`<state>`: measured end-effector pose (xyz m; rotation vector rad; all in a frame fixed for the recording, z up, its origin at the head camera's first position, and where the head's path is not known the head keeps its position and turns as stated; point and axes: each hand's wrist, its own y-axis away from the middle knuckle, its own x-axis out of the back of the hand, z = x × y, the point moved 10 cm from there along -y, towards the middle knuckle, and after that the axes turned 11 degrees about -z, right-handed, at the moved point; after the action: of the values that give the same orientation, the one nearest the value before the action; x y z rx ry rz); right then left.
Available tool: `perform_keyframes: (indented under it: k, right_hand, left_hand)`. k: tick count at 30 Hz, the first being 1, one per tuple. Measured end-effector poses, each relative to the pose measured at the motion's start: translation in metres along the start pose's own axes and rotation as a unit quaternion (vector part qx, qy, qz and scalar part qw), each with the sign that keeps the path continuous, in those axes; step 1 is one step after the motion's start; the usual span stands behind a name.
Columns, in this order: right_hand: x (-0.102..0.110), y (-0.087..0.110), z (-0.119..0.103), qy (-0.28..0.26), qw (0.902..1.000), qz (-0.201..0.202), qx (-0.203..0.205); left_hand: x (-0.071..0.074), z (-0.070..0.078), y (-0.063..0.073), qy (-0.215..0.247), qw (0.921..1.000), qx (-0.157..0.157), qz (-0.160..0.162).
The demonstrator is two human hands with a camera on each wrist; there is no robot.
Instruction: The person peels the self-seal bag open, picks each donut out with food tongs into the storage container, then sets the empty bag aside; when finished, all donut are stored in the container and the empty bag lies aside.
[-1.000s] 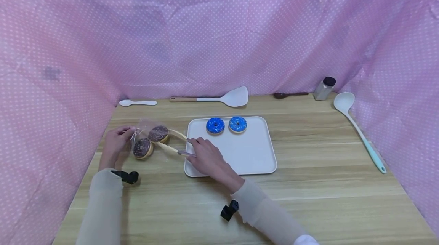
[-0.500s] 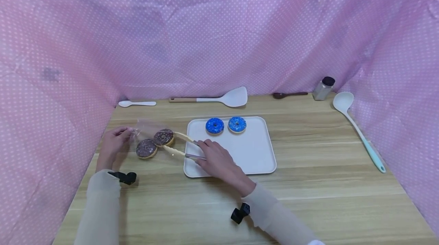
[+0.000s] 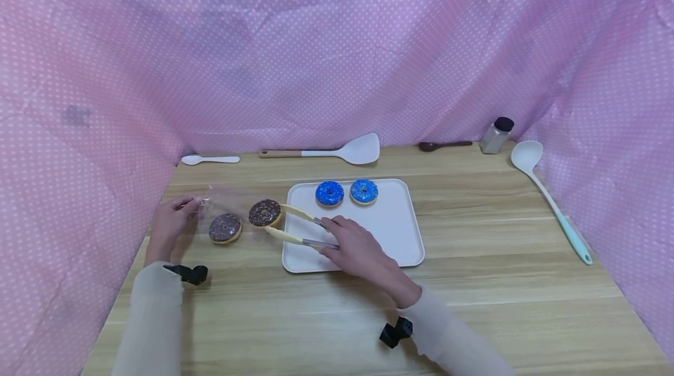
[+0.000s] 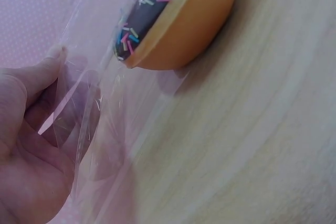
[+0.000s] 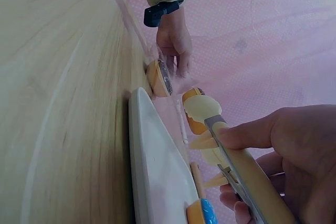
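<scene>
My left hand pinches the edge of a clear plastic bag on the left of the table. Inside the bag lies a chocolate doughnut with coloured sprinkles. My right hand grips a pair of tongs with cream tips. Between those tips is a second chocolate doughnut, at the bag's right side and just left of the white tray. The right wrist view shows this doughnut partly covered by a tong tip. Two blue doughnuts sit along the tray's back edge.
Along the back of the wooden table lie a small white spoon, a spatula and a dark spoon. A black-capped jar and a ladle are at the right. Pink dotted cloth surrounds the table.
The right hand has drawn the tongs and the gripped doughnut rightward, away from the other chocolate doughnut. That one has settled slightly to the right; the left hand still pinches the bag.
</scene>
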<state>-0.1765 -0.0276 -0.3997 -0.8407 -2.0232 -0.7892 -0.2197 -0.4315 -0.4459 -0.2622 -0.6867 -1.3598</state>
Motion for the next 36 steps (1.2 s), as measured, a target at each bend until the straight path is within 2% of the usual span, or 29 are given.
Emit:
perform_keyframes:
  k: [7,13,17,24,36]
  right_hand:
    - [0.012,0.023,0.015,-0.011,0.9996,0.024,0.007]
    - [0.026,0.045,0.035,-0.02,0.9987,0.047,-0.002]
    - [0.028,0.055,0.051,-0.016,0.9986,0.047,-0.017]
    - [0.026,0.068,0.07,0.001,0.9986,0.046,-0.026]
    - [0.02,0.078,0.086,0.031,0.9977,0.051,-0.031]
  left_hand:
    - [-0.001,-0.001,-0.001,0.02,0.9998,0.003,0.003]
    - [0.0,0.001,0.003,0.018,0.9998,-0.002,-0.004]
    - [0.0,0.0,0.004,0.017,0.9998,-0.004,-0.01]
    - [0.001,-0.003,0.005,0.026,0.9995,-0.005,-0.015]
    - [0.001,-0.005,0.005,0.013,0.9996,0.013,-0.024]
